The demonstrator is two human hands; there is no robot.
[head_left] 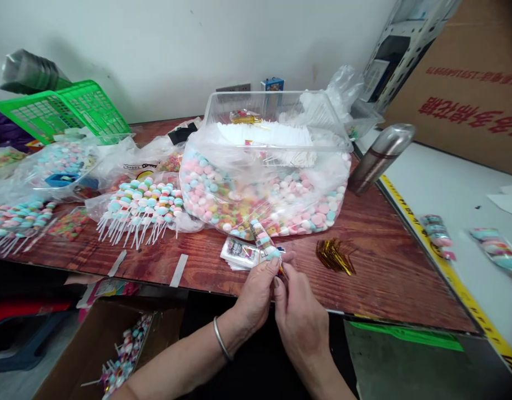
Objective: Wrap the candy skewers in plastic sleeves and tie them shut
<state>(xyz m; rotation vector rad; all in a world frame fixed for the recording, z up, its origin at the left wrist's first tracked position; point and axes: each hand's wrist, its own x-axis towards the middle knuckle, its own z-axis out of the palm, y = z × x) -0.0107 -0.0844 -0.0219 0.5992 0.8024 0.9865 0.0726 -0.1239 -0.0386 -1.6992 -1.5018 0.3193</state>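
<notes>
A marshmallow skewer (263,239) in a clear wrapper stands tilted above the table's front edge. My left hand (258,289) is closed on its lower end, thumb pressed near the blue marshmallow. Just beside it, my right hand (301,311) pinches the gathered bottom of the wrapper, where the stick is mostly hidden by fingers. Behind my left hand lies a stack of small printed clear bags (238,253). To the right of my hands rests a bunch of gold twist ties (335,256).
A large clear bag of loose marshmallows (318,205) sits behind, with a clear plastic bin (276,141) of white sticks on it. Unwrapped skewers (145,197) lie left. A steel thermos (381,158) stands right. Below left, a cardboard box (81,339) holds wrapped skewers.
</notes>
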